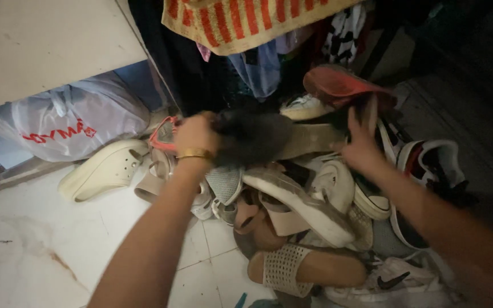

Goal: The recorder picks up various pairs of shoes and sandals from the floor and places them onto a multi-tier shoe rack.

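Observation:
My left hand [196, 132], with a gold bangle on the wrist, grips a dark fuzzy slipper [252, 137] held over a heap of shoes [292, 211]. My right hand [360, 142] is spread open at the far right of the heap, fingers touching a red shoe [338, 82] that is tipped up. Below the hands lie a grey slip-on shoe [300, 202], a tan sandal with a white woven strap [306, 268] and white sneakers [395, 279].
A cream clog [106, 168] lies on the white tiled floor [41, 251] at left. A white plastic bag [75, 117] sits under a pale cabinet [47, 40]. Clothes and a red and yellow striped cloth [241, 20] hang above the heap.

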